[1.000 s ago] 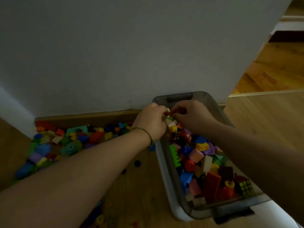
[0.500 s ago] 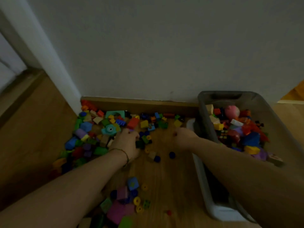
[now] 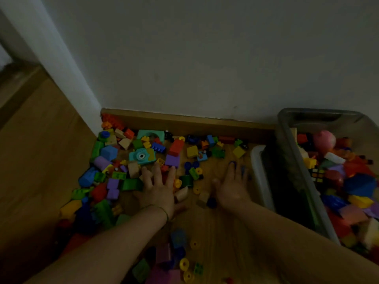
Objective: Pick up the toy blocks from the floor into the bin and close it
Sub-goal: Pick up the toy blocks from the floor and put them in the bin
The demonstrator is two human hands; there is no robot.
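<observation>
Several colourful toy blocks lie scattered on the wooden floor against the wall's skirting board. A grey plastic bin stands at the right, holding several blocks, a pink ball and a puzzle cube. My left hand lies flat with fingers spread on the floor among the blocks, just below a purple block. My right hand is spread flat on the floor to the left of the bin, fingers straight, holding nothing.
A teal toy camera sits in the pile. More blocks and yellow rings lie near the bottom edge between my forearms. A white door frame rises at the left; the grey wall stands right behind the pile.
Both hands have left the bin and come down to the floor pile. Their fingers, curled half a second ago, are now spread flat. The view has swung left.
</observation>
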